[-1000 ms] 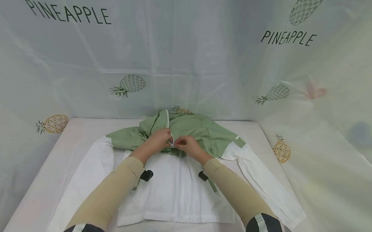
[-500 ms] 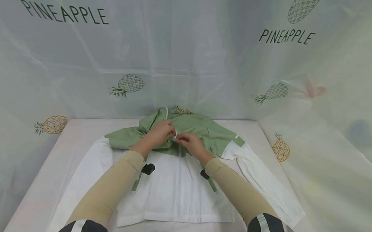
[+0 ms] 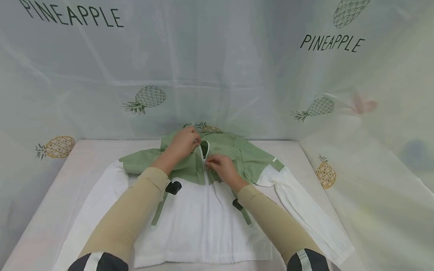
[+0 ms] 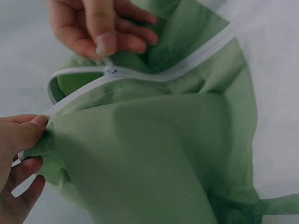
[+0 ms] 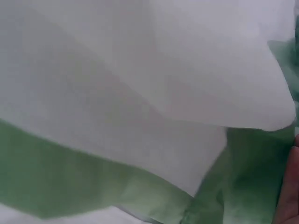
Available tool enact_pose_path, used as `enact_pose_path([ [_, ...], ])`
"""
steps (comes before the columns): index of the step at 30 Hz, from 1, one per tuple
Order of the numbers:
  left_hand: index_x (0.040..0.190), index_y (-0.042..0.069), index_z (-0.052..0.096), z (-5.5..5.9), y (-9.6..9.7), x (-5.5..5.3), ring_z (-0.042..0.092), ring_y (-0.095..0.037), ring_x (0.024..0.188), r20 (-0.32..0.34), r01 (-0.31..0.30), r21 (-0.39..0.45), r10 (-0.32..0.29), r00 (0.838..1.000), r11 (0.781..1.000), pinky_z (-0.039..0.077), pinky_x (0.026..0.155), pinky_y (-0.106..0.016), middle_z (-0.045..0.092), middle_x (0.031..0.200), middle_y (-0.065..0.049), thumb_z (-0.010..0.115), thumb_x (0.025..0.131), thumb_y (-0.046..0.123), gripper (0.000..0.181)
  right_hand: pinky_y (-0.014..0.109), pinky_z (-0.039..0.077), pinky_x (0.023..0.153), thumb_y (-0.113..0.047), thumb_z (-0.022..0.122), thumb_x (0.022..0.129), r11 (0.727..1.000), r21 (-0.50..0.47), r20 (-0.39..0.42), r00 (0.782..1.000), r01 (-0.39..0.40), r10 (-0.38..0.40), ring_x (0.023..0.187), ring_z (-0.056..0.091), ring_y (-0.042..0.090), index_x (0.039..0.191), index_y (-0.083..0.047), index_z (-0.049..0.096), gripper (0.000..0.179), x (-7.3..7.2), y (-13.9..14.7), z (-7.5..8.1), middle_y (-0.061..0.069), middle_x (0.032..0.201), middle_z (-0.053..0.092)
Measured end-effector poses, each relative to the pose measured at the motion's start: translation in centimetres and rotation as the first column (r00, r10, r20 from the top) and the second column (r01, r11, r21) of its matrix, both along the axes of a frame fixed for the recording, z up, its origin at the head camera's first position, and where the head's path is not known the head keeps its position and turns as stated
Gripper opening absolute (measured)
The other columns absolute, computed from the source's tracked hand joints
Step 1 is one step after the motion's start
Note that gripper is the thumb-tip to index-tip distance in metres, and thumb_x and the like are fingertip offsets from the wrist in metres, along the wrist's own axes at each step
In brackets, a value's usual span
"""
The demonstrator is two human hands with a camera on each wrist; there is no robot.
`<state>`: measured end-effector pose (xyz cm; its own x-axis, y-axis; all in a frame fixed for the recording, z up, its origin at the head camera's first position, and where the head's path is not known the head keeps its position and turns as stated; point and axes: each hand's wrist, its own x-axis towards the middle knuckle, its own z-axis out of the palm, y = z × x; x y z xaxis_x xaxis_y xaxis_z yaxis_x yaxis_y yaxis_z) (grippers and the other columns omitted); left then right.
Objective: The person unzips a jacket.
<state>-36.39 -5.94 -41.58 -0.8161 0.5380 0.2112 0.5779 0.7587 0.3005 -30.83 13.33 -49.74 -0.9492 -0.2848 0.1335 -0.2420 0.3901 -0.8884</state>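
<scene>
Green-and-white fabric jacket (image 3: 191, 217) lies spread, front up, on pale cloth-covered table (image 3: 97, 151). Left hand (image 3: 182, 143) at jacket's collar, thumb and fingers pinching green edge beside long white zipper (image 3: 206, 176). Right hand (image 3: 223, 168) lower on jacket's front, fingertips pinching pull of small pale slider (image 4: 111, 70). Zipper closed below slider, parted above. Pale pineapple-print curtain (image 3: 213, 50) hangs beyond jacket's collar.

Head view's lit softly & evenly, w/ faint glare caught on curtain (image 3: 214, 63); L wrist pic's dimmed; jacket (image 5: 145, 107) is blurred in R wrist pic.
</scene>
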Motion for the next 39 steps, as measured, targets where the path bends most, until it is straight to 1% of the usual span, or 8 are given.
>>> enact_pose_path([
  [8,0.1,0.005,0.071,0.5,-0.6,-0.2,0.055,-0.025,0.093,-0.002,-0.042,0.023,0.042,0.999,0.999,0.049,0.082,-0.037,0.054,0.101,-0.01,0.066,0.093,0.008,0.009,0.028,0.054,0.07,-0.01,0.063,0.095,0.991,0.117,0.02,0.998,-0.057,0.055,0.079,0.065,0.014,0.098,-0.004,0.072,0.011,0.6,0.3,-0.6,0.003,0.086,0.069],
  [14,0.1,0.004,0.07,0.9,-0.8,-0.1,0.055,-0.027,0.094,-0.003,-0.078,0.077,0.079,0.997,0.994,0.048,0.082,-0.038,0.055,0.102,-0.011,0.065,0.094,0.008,0.009,0.023,0.051,0.065,-0.013,0.067,0.093,0.941,0.318,-0.057,0.988,-0.118,0.143,0.076,0.062,0.008,0.094,-0.007,0.074,0.009,1.5,0.5,-1.3,-0.001,0.086,0.07],
  [18,0.101,0.005,0.069,0.9,-0.9,-0.1,0.055,-0.027,0.094,-0.015,-0.079,0.071,0.081,0.997,0.994,0.048,0.082,-0.039,0.055,0.103,-0.012,0.065,0.094,0.008,0.009,0.023,0.051,0.062,-0.011,0.068,0.092,0.938,0.31,-0.011,0.987,-0.152,0.163,0.069,0.06,0.007,0.095,-0.006,0.074,0.008,2.2,0.8,-1.9,-0.001,0.084,0.069],
  [25,0.101,0.006,0.069,0.9,-1.1,-0.1,0.054,-0.027,0.091,-0.017,-0.092,0.06,0.094,0.995,0.994,0.047,0.078,-0.039,0.053,0.101,-0.011,0.065,0.094,0.008,0.009,0.021,0.05,0.057,-0.012,0.068,0.092,0.903,0.371,0.061,0.976,-0.215,0.207,0.063,0.057,0.004,0.095,-0.009,0.072,0.006,3.5,1.3,-2.6,-0.005,0.077,0.066],
  [28,0.102,0.006,0.069,0.9,-1.2,-0.1,0.054,-0.027,0.091,-0.024,-0.096,0.049,0.098,0.995,0.994,0.048,0.078,-0.039,0.052,0.101,-0.011,0.065,0.094,0.009,0.009,0.021,0.048,0.055,-0.008,0.065,0.094,0.91,0.326,0.146,0.965,-0.257,0.22,0.059,0.056,0.006,0.094,-0.007,0.071,0.006,4.1,1.3,-2.8,-0.003,0.073,0.065],
  [32,0.1,0.009,0.068,0.7,-1.4,0.1,0.054,-0.026,0.09,-0.031,-0.137,0.011,0.137,0.99,0.991,0.048,0.076,-0.038,0.052,0.1,-0.009,0.065,0.094,0.012,0.007,0.023,0.045,0.051,-0.001,0.058,0.096,0.924,0.209,0.262,0.928,-0.322,0.264,0.053,0.053,0.012,0.093,-0.002,0.065,0.007,4.7,1.1,-3.0,0.006,0.068,0.064],
  [36,0.1,0.012,0.07,0.4,-1.4,0.3,0.056,-0.025,0.089,-0.055,-0.179,-0.033,0.177,0.983,0.983,0.049,0.074,-0.038,0.054,0.099,-0.007,0.067,0.094,0.017,0.008,0.025,0.045,0.05,-0.001,0.056,0.098,0.94,0.126,0.346,0.902,-0.317,0.258,0.051,0.052,0.015,0.093,0.0,0.061,0.007,4.7,1.1,-3.4,0.008,0.067,0.064],
  [39,0.101,0.013,0.072,0.1,-1.4,0.4,0.059,-0.026,0.092,-0.07,-0.198,-0.016,0.196,0.978,0.98,0.051,0.077,-0.04,0.058,0.101,-0.007,0.068,0.093,0.018,0.011,0.025,0.046,0.049,-0.005,0.058,0.098,0.947,0.106,0.384,0.891,-0.302,0.241,0.051,0.053,0.015,0.094,-0.001,0.06,0.006,4.5,1.1,-3.7,0.007,0.068,0.065],
])
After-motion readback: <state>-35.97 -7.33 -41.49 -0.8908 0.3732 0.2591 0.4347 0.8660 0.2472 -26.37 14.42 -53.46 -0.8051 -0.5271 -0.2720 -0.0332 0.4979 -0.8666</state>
